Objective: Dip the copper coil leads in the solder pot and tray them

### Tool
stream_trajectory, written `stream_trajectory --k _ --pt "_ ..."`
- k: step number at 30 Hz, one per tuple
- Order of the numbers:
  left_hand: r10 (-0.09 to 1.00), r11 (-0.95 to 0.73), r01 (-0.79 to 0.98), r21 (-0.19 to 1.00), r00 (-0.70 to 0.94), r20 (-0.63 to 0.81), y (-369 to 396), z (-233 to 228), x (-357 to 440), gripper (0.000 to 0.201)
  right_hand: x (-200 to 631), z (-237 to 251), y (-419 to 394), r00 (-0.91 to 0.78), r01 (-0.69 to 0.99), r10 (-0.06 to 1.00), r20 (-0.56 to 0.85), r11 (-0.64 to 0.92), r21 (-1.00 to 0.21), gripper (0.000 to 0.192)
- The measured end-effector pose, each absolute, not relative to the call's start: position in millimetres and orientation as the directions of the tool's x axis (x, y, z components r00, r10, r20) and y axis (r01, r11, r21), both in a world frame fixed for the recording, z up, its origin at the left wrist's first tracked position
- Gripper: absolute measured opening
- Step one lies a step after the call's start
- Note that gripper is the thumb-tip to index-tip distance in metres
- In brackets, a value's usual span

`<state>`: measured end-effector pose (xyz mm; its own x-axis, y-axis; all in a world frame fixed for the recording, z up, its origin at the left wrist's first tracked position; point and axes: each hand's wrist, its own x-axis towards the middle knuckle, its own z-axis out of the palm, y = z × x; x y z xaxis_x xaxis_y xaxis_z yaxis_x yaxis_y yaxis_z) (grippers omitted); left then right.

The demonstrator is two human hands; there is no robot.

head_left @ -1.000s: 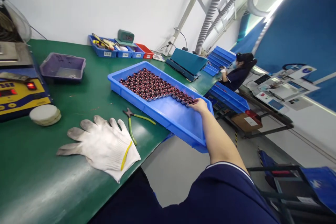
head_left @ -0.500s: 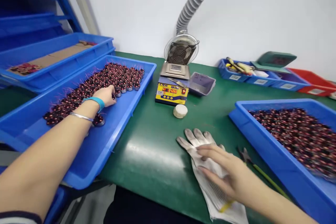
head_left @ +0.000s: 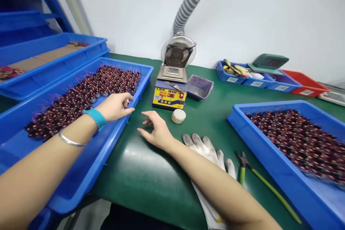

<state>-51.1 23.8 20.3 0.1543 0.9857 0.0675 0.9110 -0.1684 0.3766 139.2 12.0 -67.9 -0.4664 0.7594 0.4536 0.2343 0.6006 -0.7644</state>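
My left hand, with a blue wristband and a metal bangle, is over the left blue tray and pinches a small coil part at its fingertips, beside the tray's several dark red wound coils. My right hand hovers with fingers spread above the green table, a little to the right of the left hand, and holds nothing. White work gloves lie under my right forearm.
A second blue tray of coils sits at the right. Green-handled cutters lie beside the gloves. A yellow solder pot, a round white pad, a purple bin and small tool bins stand behind.
My view swung from the right tray to the left one. My left hand came out of the coils toward the tray's rim with a part. My right hand left the gloves and moved left.
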Motion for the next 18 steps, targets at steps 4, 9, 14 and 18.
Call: stream_trajectory --k 4,9,14,18 --pt "0.992 -0.046 0.874 0.483 0.096 -0.081 36 14 -77 0.039 146 -79 13 -0.521 0.25 0.752 0.404 0.587 -0.77 0.037" --pt "0.986 0.152 0.961 0.231 -0.129 -0.109 38 17 -117 0.035 147 -78 16 -0.521 0.255 0.759 0.39 0.575 -0.777 0.027" --pt "0.972 0.198 0.979 0.052 -0.189 -0.141 34 16 -112 0.07 148 -78 13 -0.564 0.265 0.734 0.377 0.594 -0.759 0.028" --pt "0.981 0.038 0.999 -0.017 -0.04 -0.191 32 8 -105 0.077 150 -77 12 -0.572 0.277 0.734 0.366 0.593 -0.756 0.027"
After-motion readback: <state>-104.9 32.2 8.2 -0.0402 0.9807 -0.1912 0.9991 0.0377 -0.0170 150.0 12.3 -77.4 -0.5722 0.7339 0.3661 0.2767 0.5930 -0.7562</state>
